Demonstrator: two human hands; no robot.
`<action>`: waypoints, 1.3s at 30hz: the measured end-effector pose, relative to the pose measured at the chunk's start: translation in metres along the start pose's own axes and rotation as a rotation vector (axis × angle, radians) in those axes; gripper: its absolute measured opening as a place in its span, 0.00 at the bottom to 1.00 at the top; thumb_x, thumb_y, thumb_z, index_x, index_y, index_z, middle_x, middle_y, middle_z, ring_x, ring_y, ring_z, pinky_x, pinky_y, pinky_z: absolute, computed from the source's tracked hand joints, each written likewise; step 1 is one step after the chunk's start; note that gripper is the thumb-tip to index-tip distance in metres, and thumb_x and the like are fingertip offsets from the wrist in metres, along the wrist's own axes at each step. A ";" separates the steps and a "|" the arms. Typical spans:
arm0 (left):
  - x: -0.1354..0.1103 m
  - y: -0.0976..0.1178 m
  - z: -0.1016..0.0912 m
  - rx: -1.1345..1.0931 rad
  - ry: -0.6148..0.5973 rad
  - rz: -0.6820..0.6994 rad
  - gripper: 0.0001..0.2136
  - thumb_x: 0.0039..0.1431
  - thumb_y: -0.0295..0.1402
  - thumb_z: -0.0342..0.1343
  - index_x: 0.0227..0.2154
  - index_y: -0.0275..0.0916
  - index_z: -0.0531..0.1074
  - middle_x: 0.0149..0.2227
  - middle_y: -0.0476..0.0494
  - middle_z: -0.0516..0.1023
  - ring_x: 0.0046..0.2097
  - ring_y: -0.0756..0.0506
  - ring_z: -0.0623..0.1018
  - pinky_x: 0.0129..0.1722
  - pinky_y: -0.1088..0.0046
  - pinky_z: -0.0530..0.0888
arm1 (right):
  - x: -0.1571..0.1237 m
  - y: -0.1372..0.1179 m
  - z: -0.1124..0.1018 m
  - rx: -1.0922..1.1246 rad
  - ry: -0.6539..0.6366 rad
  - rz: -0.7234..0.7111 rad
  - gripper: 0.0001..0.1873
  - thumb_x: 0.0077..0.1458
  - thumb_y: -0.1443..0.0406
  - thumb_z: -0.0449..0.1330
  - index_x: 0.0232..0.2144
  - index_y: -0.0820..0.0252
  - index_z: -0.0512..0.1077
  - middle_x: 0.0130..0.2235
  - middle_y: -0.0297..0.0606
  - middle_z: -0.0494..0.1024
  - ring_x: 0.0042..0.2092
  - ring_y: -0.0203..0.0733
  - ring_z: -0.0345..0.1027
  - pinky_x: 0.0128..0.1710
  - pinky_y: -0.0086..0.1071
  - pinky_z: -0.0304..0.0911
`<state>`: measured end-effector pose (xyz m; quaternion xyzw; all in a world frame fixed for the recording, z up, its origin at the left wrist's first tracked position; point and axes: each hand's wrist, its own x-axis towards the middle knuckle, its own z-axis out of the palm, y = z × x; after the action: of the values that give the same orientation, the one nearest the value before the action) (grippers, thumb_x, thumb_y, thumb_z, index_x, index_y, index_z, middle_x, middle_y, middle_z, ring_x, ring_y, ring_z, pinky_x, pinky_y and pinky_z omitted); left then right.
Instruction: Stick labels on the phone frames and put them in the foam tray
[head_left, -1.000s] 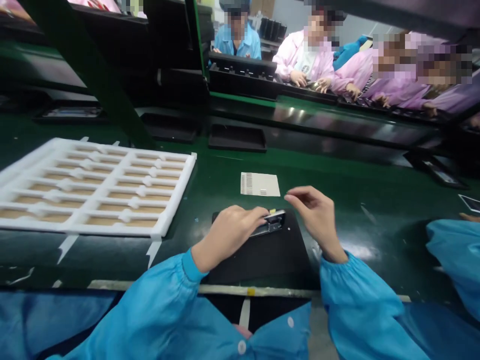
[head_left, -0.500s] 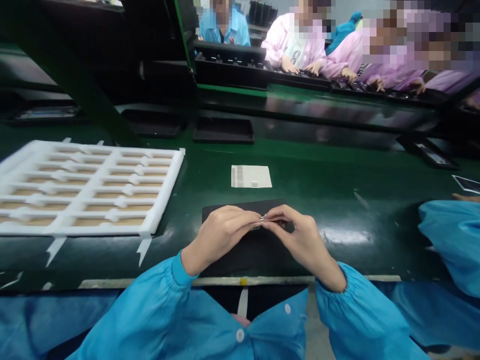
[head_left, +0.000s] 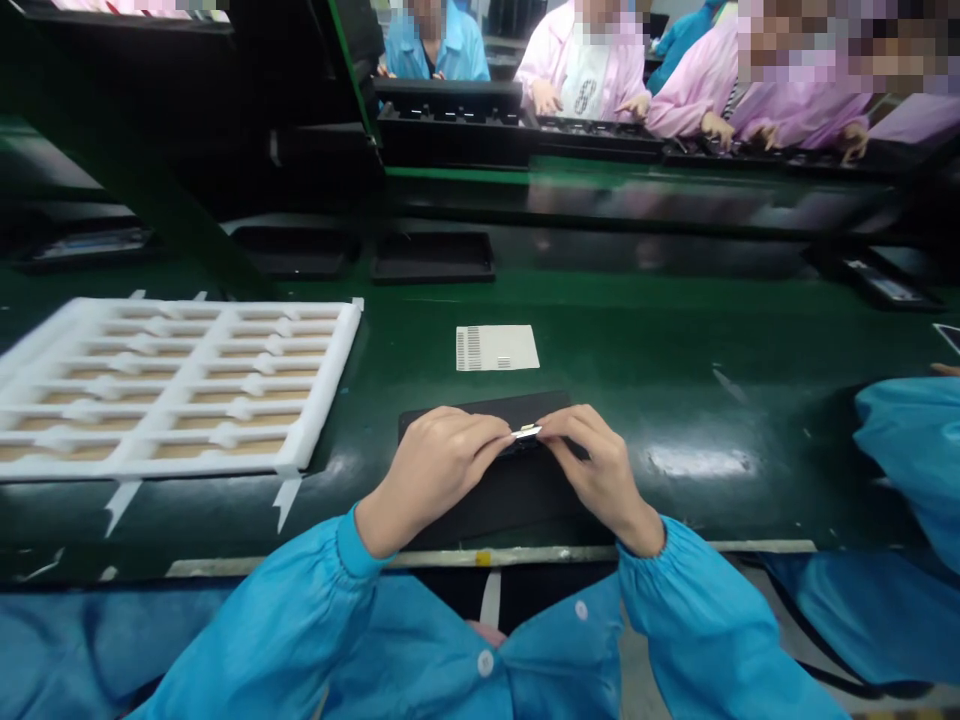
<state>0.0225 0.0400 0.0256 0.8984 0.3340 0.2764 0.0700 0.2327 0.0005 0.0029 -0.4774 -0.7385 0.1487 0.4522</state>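
Note:
Between my two hands is a small, thin, flat piece (head_left: 527,432), pale on top with a dark edge below; its exact kind is too small to make out. My left hand (head_left: 450,460) pinches its left end, fingers closed. At its right end, my right hand (head_left: 596,465) pinches it between thumb and fingers. Both hands are just above a black mat (head_left: 495,500) on the green work surface. Beyond the mat lies a white sheet of labels (head_left: 491,348) with rows of small dark printed strips at its left side.
A white slotted foam tray (head_left: 330,385) stands at the left. Shallow black trays (head_left: 433,258) sit farther back. A co-worker's blue sleeve (head_left: 911,440) reaches in from the right. Across the line, several people in blue and pink work at a dark bench (head_left: 450,140).
The small piece has tilted, and its pale upper face now shows between my fingertips. My right hand has shifted slightly left. The camera view has moved a little.

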 end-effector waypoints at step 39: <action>0.025 -0.121 0.017 -0.618 -0.386 -0.447 0.11 0.57 0.34 0.61 0.42 0.42 0.81 0.58 0.39 0.73 0.58 0.36 0.73 0.45 0.71 0.73 | 0.177 0.076 0.124 -0.327 -0.437 0.145 0.08 0.56 0.72 0.56 0.30 0.60 0.74 0.34 0.39 0.77 0.38 0.42 0.68 0.39 0.33 0.59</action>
<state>-0.0213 0.1497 -0.0148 0.7759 0.4030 0.1684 0.4552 0.1515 0.2137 -0.0216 -0.5523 -0.7966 0.1589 0.1872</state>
